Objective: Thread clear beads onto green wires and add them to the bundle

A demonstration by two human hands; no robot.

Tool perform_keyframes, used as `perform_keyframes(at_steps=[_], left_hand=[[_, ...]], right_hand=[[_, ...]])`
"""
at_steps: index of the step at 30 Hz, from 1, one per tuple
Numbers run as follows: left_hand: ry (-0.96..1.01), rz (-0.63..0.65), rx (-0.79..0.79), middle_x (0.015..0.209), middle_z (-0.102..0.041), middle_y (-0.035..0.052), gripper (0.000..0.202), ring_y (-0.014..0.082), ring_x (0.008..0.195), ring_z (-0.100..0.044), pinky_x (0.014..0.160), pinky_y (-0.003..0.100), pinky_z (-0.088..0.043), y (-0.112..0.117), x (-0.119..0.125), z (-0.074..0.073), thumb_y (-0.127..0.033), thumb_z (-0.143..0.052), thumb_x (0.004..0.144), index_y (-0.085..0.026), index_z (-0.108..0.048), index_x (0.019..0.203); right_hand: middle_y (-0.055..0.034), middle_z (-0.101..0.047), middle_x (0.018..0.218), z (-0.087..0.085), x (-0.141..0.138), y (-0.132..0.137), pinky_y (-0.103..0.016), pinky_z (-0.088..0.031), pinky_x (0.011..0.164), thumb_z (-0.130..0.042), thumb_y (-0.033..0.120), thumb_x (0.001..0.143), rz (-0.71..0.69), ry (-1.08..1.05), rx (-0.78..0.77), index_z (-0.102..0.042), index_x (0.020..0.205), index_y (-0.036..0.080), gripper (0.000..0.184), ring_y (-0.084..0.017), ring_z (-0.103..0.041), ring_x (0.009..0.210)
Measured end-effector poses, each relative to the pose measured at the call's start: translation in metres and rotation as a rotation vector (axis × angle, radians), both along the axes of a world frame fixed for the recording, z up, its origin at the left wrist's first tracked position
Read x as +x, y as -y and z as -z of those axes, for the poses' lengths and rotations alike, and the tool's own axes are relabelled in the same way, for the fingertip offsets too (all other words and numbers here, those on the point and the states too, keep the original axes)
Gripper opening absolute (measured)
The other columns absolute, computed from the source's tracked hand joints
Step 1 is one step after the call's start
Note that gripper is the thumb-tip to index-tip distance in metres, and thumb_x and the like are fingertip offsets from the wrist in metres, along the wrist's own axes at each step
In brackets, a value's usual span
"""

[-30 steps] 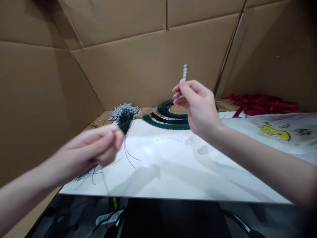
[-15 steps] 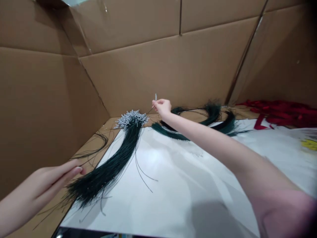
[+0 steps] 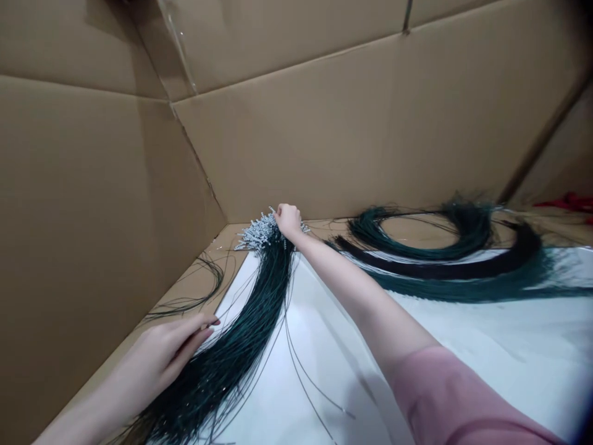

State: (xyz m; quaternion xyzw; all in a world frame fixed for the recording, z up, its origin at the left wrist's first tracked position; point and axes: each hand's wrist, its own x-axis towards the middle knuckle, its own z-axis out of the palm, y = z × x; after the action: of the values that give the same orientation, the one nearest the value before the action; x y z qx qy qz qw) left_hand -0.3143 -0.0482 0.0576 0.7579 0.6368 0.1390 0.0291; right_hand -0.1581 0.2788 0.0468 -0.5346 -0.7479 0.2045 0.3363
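Reaches right hand out to far end of green cord bundle. Rests on its silver tips, fingers curled down over them; cannot tell whether gripping. Lays left hand flat at near end, fingers straight and released, touching bundle's left edge. Bundle curved along left side of white table, near cardboard wall. Green and black coils well apart, to the right.
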Motion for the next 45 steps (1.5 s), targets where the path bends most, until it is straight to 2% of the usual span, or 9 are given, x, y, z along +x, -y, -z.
perform_keyframes(at_steps=[4, 13, 17, 21, 25, 29, 36, 41, 45], left_hand=[[-0.007, 0.004, -0.179, 0.103, -0.073, 0.002, 0.031, 0.0195, 0.089, -0.07, 0.075, 0.024, -0.051, -0.009, 0.01, 0.0, -0.04, -0.037, 0.101, -0.027, -0.064, 0.111], [-0.215, 0.08, -0.005, 0.116, -0.065, 0.008, 0.029, 0.0255, 0.104, -0.06, 0.092, 0.038, -0.044, -0.004, 0.018, -0.003, -0.036, -0.042, 0.101, -0.025, -0.065, 0.113], [-0.243, 0.148, 0.039, 0.119, -0.064, 0.0081, 0.026, 0.0248, 0.105, -0.059, 0.094, 0.038, -0.042, -0.001, 0.038, -0.004, -0.033, -0.043, 0.1, -0.023, -0.063, 0.114], [-0.283, 0.206, 0.075, 0.115, -0.066, 0.0081, 0.029, 0.0243, 0.1, -0.061, 0.09, 0.037, -0.043, -0.009, 0.075, -0.012, -0.034, -0.042, 0.1, -0.022, -0.064, 0.113], [-0.389, 0.331, 0.085, 0.096, -0.071, 0.0067, 0.034, 0.0214, 0.084, -0.064, 0.077, 0.034, -0.042, -0.02, 0.122, -0.032, -0.036, -0.038, 0.1, -0.02, -0.068, 0.105], [-0.379, 0.369, 0.084, 0.092, -0.072, 0.0047, 0.034, 0.0186, 0.076, -0.063, 0.068, 0.029, -0.039, -0.033, 0.172, -0.04, -0.038, -0.039, 0.099, -0.02, -0.069, 0.098], [-0.24, 0.39, 0.049, 0.094, -0.072, 0.0058, 0.028, 0.016, 0.068, -0.058, 0.062, 0.025, -0.034, -0.088, 0.221, -0.003, -0.032, -0.045, 0.095, -0.019, -0.069, 0.101], [-0.174, 0.397, 0.075, 0.089, -0.069, 0.0074, 0.027, 0.0176, 0.075, -0.061, 0.066, 0.025, -0.039, -0.142, 0.234, 0.02, -0.032, -0.049, 0.094, -0.016, -0.07, 0.101], [-0.113, 0.465, 0.093, 0.097, -0.067, 0.0072, 0.024, 0.0172, 0.08, -0.062, 0.072, 0.025, -0.043, -0.177, 0.25, 0.039, -0.03, -0.051, 0.094, -0.017, -0.068, 0.105]], right_hand=[[-0.0104, -0.061, 0.126, -0.001, -0.007, -0.004, -0.043, -0.055, 0.09, -0.059, 0.032, 0.096, -0.022, 0.068, 0.019, -0.06, 0.124, 0.017, 0.032, -0.022, -0.063, 0.107], [-0.0102, -0.062, 0.123, -0.012, 0.024, 0.009, -0.043, -0.055, 0.089, -0.059, 0.033, 0.096, -0.022, -0.01, 0.1, -0.06, 0.123, 0.016, 0.032, -0.022, -0.064, 0.105], [-0.0061, -0.069, 0.099, -0.014, 0.063, 0.034, -0.038, -0.054, 0.084, -0.054, 0.042, 0.098, -0.037, -0.13, 0.172, -0.067, 0.102, 0.013, 0.032, -0.018, -0.067, 0.089], [-0.0005, -0.055, 0.054, -0.016, 0.117, 0.075, -0.027, -0.044, 0.074, -0.03, 0.051, 0.103, -0.052, -0.266, 0.248, -0.055, 0.053, 0.017, 0.065, -0.014, -0.061, 0.064], [0.0031, -0.034, 0.048, -0.016, 0.174, 0.124, -0.025, -0.031, 0.058, -0.033, 0.047, 0.103, -0.053, -0.369, 0.299, -0.03, 0.047, 0.021, 0.062, -0.01, -0.039, 0.049], [0.0042, -0.022, 0.05, -0.013, 0.225, 0.174, -0.026, -0.022, 0.053, -0.038, 0.044, 0.101, -0.117, -0.4, 0.311, -0.02, 0.05, 0.021, 0.059, -0.009, -0.024, 0.049], [0.004, -0.018, 0.05, 0.019, 0.287, 0.241, -0.028, -0.016, 0.052, -0.041, 0.038, 0.099, -0.279, -0.308, 0.182, -0.017, 0.051, 0.021, 0.056, -0.008, -0.02, 0.048], [0.0044, -0.018, 0.048, 0.053, 0.301, 0.266, -0.028, -0.018, 0.052, -0.039, 0.035, 0.099, -0.393, -0.211, 0.065, -0.02, 0.05, 0.02, 0.055, -0.008, -0.02, 0.045], [0.0047, -0.02, 0.046, 0.067, 0.303, 0.278, -0.027, -0.019, 0.052, -0.037, 0.033, 0.099, -0.497, -0.157, 0.036, -0.022, 0.051, 0.019, 0.052, -0.008, -0.019, 0.044]])
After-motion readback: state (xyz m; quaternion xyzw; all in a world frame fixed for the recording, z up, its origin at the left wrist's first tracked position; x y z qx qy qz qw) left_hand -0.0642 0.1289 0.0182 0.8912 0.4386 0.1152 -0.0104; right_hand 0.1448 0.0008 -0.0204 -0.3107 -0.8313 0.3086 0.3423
